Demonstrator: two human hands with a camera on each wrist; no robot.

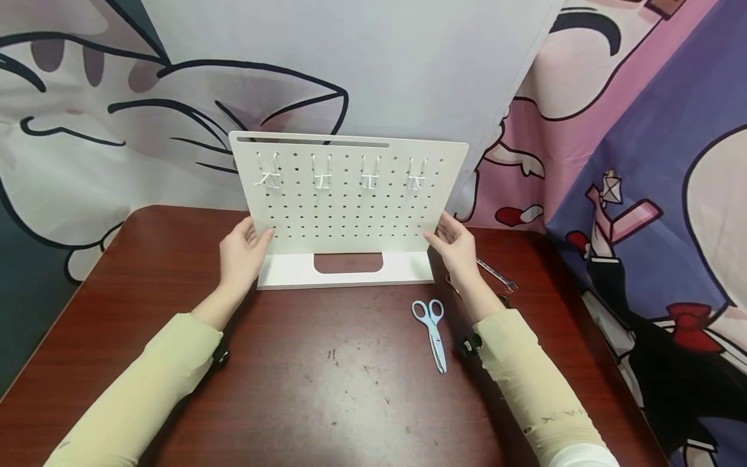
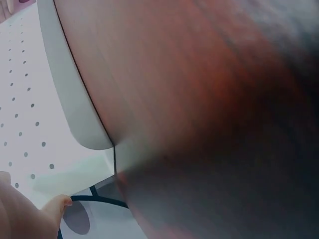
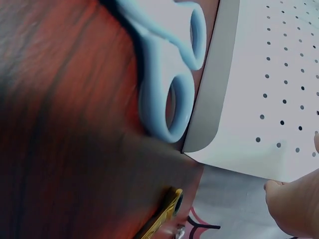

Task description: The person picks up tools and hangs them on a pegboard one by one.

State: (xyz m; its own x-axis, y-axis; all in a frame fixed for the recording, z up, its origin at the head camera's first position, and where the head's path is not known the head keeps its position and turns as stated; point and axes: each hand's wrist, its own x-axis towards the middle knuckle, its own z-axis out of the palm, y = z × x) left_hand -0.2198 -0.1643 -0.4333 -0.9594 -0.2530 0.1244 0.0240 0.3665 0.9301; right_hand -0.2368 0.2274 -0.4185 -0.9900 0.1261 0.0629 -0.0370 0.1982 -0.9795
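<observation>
A white pegboard stand (image 1: 350, 217) with rows of small holes stands upright on the table, a row of white double hooks (image 1: 322, 175) near its top. My left hand (image 1: 242, 254) grips its left edge, thumb on the front face. On the opposite edge, my right hand (image 1: 455, 246) pinches the board the same way. Both wrist views show the board's perforated face (image 2: 25, 109) and part of a hand at its side edge. Light blue scissors (image 1: 433, 331) lie in front of the stand, handles towards it, left of my right forearm.
Beyond my right hand lies a metal wrench (image 1: 497, 275), partly hidden by the arm. A gold-coloured tool (image 3: 164, 214) shows in the right wrist view. Behind the brown table (image 1: 327, 402) hangs a printed cartoon curtain (image 1: 408, 71), with another at the right.
</observation>
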